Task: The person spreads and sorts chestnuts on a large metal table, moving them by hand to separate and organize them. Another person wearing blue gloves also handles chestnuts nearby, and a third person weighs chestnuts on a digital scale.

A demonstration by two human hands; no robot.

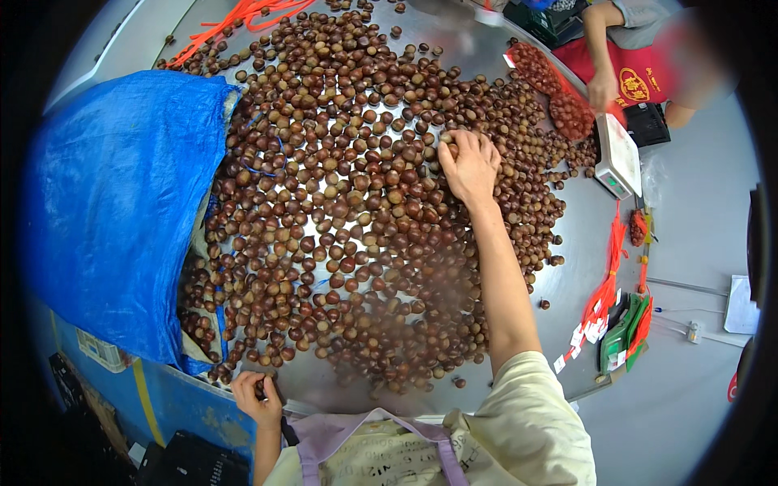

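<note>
1. While the chestnuts (395, 197) are spread across the middle of the desk (579, 243) in a loose heap, thick in places and thin in others, some could be sent rolling if the right hand (472, 168) were swept sideways.
2. That hand is laid on the heap's far right part, fingers bent down and thumb apart; whether a chestnut is pinched beneath cannot be told.
3. The left hand (258, 397) is held at the near edge, its fingers curled round what appears to be 1 dark chestnut; if the grip were loosened there, it could be dropped over the edge.
4. Strays could also be knocked by the right forearm (506, 283), which is stretched low over the heap.
5. More could be spilled from beside the blue sheet (121, 211) if it were tugged.
6. No shared direction is shown: the chestnuts are turned every way, pale patches up on some, brown sides on others. Being roundish, they are given no clear long axis.
</note>
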